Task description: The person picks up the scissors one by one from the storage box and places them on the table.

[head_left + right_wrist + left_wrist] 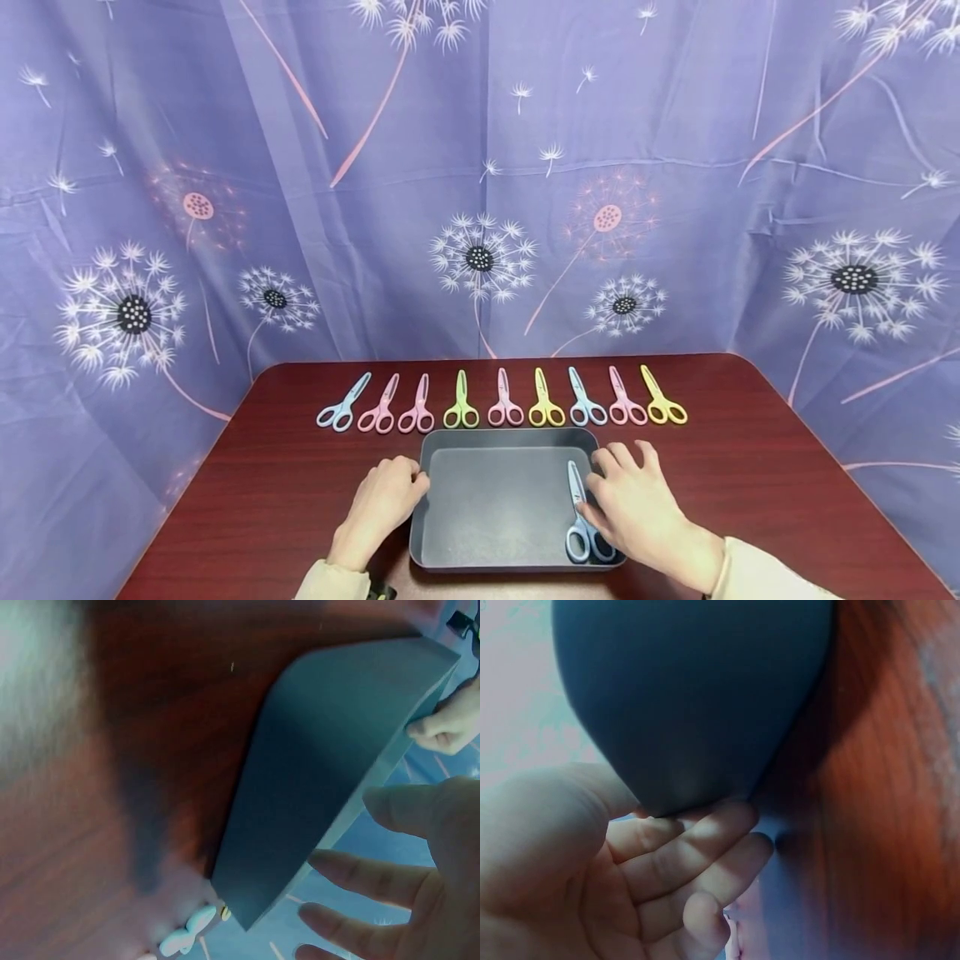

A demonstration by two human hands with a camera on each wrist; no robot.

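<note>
A dark grey rectangular tray [487, 508] stands on the table. One pair of light blue scissors [575, 485] lies along its right side, tip away from me, handle loops near the front wall. My left hand [386, 496] grips the tray's left wall; in the left wrist view its thumb and curled fingers [682, 862] hold the edge between them. Over the tray's right edge hovers my right hand [637, 504], its thumb partly covering the blue scissors. The right wrist view shows those fingers [375, 877] spread and loosely bent near the rim, with nothing held.
Behind the tray, several scissors lie in a row, among them green ones [461, 404], pink ones [503, 400] and yellow ones [545, 402]. They point toward the patterned purple curtain [480, 167] behind the dark red wooden table [750, 467].
</note>
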